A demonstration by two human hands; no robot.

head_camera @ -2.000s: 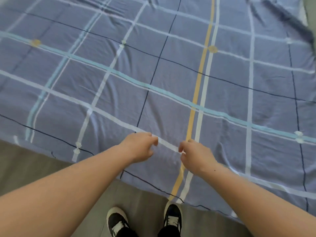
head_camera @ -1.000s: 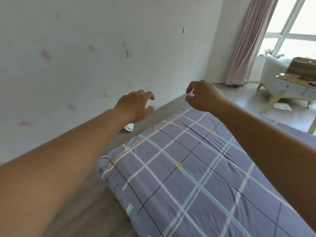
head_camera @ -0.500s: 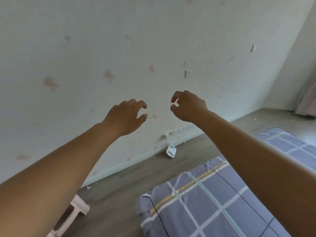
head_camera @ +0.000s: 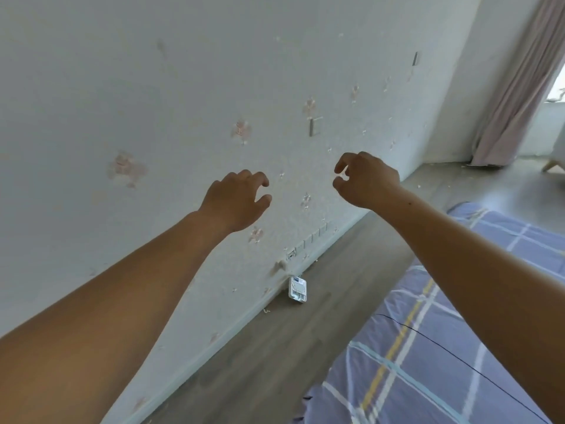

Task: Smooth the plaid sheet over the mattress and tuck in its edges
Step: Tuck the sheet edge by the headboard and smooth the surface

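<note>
The plaid sheet, blue-violet with white, teal, yellow and black lines, covers the mattress at the lower right; its near corner hangs bunched toward the floor. My left hand is raised in the air in front of the wall, fingers curled and apart, holding nothing. My right hand is raised beside it, fingers loosely curled with a gap between thumb and forefinger, also holding nothing. Both hands are well above and to the left of the sheet, touching nothing.
A white wall with pinkish marks fills the left and top. A strip of grey wood floor runs between wall and mattress. A small white box lies by the skirting, under a row of sockets. A pink curtain hangs at the far right.
Two seconds ago both hands pinched the sheet at its near edge; they have let go and lifted. The view swung up and left toward the wall, showing less mattress.
</note>
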